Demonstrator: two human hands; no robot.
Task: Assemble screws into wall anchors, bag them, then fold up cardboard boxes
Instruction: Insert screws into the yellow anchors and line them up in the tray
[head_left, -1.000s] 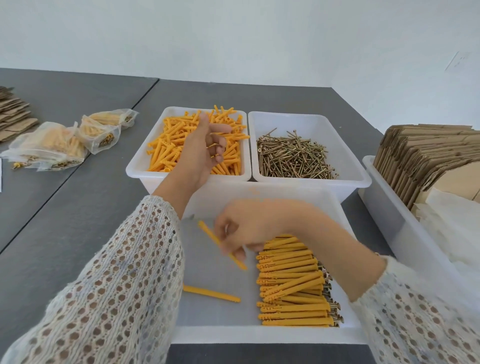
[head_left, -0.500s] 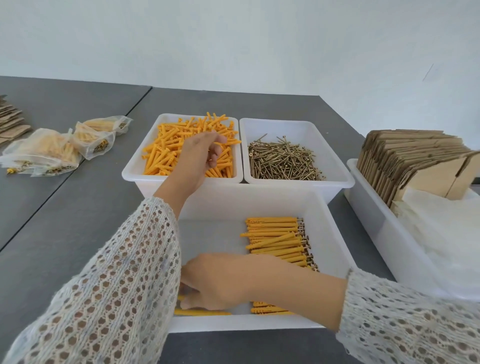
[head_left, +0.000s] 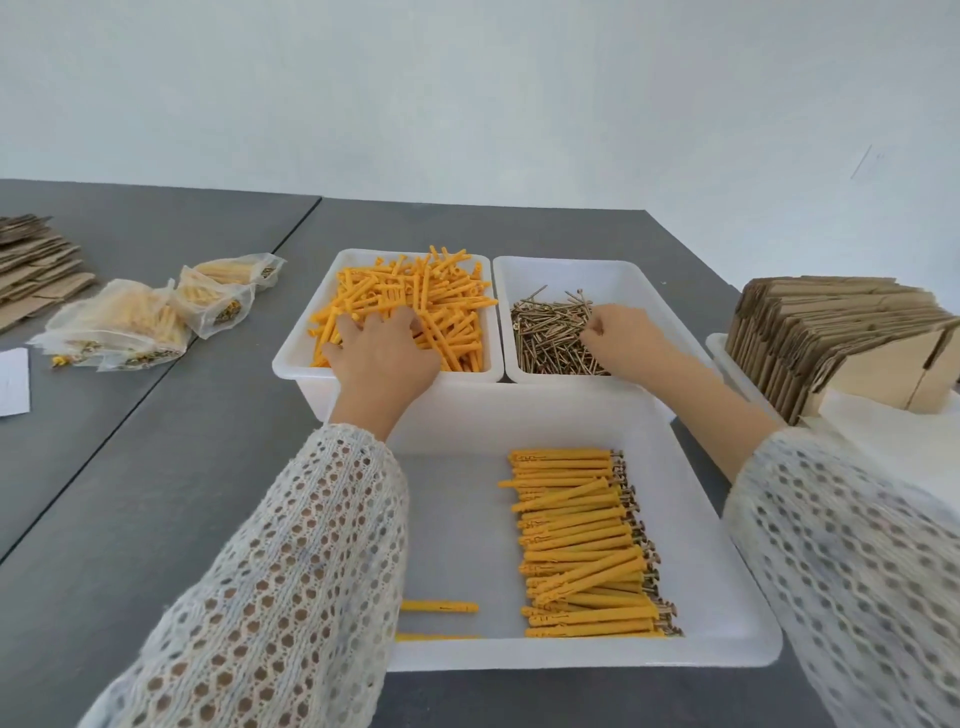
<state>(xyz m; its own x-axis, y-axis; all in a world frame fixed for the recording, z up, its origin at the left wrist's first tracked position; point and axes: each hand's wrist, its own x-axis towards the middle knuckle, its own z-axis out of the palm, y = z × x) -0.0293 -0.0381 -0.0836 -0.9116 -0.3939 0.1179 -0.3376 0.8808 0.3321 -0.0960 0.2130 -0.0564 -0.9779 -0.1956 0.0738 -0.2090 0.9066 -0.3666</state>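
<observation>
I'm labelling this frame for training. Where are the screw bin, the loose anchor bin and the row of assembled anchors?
screw bin (head_left: 613, 270): head view, bare far wall
loose anchor bin (head_left: 296, 358): head view, left rim
assembled anchors (head_left: 576, 540): head view, middle of row
</observation>
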